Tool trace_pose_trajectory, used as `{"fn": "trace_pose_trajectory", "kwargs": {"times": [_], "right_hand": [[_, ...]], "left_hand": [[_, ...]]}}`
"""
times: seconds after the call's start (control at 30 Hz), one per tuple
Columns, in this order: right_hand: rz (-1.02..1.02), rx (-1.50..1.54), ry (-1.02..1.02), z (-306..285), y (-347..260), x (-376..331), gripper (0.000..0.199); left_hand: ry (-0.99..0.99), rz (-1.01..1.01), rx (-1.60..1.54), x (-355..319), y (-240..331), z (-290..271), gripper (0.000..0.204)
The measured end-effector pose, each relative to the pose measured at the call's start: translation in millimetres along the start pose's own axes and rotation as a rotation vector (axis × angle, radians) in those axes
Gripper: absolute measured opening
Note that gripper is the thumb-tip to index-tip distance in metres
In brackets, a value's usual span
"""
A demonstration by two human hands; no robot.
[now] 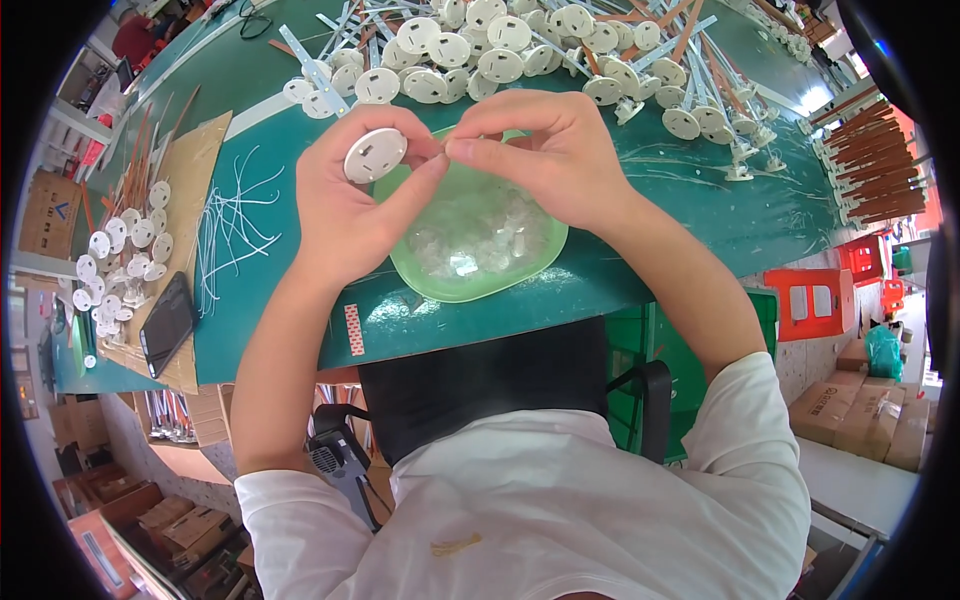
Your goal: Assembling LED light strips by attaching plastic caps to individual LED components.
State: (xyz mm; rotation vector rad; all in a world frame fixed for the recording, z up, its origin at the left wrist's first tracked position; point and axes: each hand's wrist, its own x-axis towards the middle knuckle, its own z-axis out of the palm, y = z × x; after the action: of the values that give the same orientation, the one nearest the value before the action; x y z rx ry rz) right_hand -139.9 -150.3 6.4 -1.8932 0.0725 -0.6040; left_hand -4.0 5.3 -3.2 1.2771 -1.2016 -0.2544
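Shirt (590, 500), perhaps lettered; hands (340, 210) with white disc (376, 156)

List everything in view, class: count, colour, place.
Table: one, green, centre
Held disc: one, white, upper centre
Disc-ended parts: many, white, table's far side, left
Bowl: one, green, table centre
Small pieces: many, clear, in bowl
Strands: several, white, left
Cardboard sheet: one, brown, table left
Phone: one, black, on cardboard sheet
Crates: several, red, right
Cartons: several, brown, lower right
Chair: one, black, below table
Shirt: one, white, bottom
Left hand: one, bare, holding disc
Right hand: one, bare, beside left
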Motion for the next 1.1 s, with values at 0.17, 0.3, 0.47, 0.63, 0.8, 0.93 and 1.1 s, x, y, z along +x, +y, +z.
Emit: {"fn": "trace_pose_trajectory", "kwargs": {"times": [0.17,0.3,0.47,0.63,0.8,0.93,1.1], "right_hand": [[-0.019,-0.013,0.030,2.2,0.5,-2.6,0.011],[-0.071,-0.043,0.028,2.8,3.0,-1.9,0.012],[-0.021,-0.128,-0.024,-0.8,-7.7,0.0,0.012],[-0.055,-0.269,-0.005,-3.6,-4.1,0.4,0.013],[-0.068,-0.373,-0.047,-7.6,-4.2,0.0,0.012],[-0.087,-0.331,0.052,-9.1,-5.1,0.6,0.011],[-0.053,-0.187,0.132,-7.4,-7.5,-0.2,0.009]], "left_hand": [[0.032,-0.046,-0.124,-2.4,0.7,0.7,0.019],[0.061,-0.002,0.069,-1.9,-0.2,0.3,0.017],[0.035,-0.007,0.124,0.4,0.2,-1.4,0.015],[-0.054,0.003,0.254,0.7,1.4,-0.3,0.015],[-0.011,-0.005,0.215,1.6,0.0,-2.1,0.016],[-0.038,-0.042,0.191,1.6,0.0,-2.5,0.017],[-0.086,-0.055,0.210,2.0,1.1,1.2,0.019]]}}
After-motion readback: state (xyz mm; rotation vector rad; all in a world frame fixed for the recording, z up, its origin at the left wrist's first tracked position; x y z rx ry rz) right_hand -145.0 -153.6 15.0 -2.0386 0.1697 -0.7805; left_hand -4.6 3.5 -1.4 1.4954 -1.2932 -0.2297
